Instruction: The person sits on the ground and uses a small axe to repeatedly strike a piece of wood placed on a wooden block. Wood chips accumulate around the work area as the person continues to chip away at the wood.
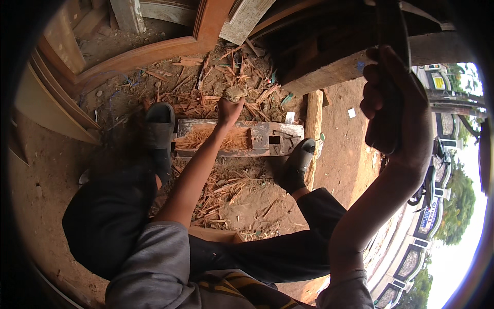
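Note:
My left hand reaches over the far edge of a thick wooden plank. It is closed around a pale piece of wood with a rough, roundish top; its lower part is hidden. Raised high at the right, my right hand is wrapped round a long dark tool, broad and flat like a machete; shadow hides its details. The plank lies on the ground between my feet, with shredded wood fibres in its hollow and a square hole near its right end.
Wood chips litter the dirt around the plank. A brown wooden frame leans at the far left. A heavy beam juts in at the far right, beside a long timber. My sandalled feet flank the plank.

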A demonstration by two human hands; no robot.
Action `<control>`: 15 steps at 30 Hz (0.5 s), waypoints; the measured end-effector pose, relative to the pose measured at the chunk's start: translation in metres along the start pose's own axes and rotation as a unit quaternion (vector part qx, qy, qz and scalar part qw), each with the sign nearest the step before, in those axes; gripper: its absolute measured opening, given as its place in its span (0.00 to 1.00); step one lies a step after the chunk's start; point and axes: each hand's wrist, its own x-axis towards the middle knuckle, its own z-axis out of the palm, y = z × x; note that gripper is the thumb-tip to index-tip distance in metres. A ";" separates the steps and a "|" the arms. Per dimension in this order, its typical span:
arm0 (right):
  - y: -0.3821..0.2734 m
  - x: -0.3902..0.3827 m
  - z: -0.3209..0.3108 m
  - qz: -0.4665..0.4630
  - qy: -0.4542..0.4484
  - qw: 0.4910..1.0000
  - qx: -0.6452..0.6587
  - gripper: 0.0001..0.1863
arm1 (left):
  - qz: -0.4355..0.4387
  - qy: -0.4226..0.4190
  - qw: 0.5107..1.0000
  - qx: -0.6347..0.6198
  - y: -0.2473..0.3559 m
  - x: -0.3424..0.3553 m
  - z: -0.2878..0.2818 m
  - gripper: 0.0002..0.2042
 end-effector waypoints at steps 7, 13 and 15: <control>0.022 0.073 0.024 -0.355 0.171 0.917 -0.056 0.12 | -0.027 -0.038 0.999 0.014 -0.001 0.003 -0.004 0.07; 0.227 0.018 0.056 0.244 -0.162 0.944 -0.154 0.12 | -0.036 -0.019 0.998 -0.051 0.005 -0.001 0.008 0.06; 0.199 0.021 0.054 0.352 -0.154 0.922 -0.041 0.13 | 0.037 0.018 0.999 -0.007 0.004 -0.006 0.004 0.07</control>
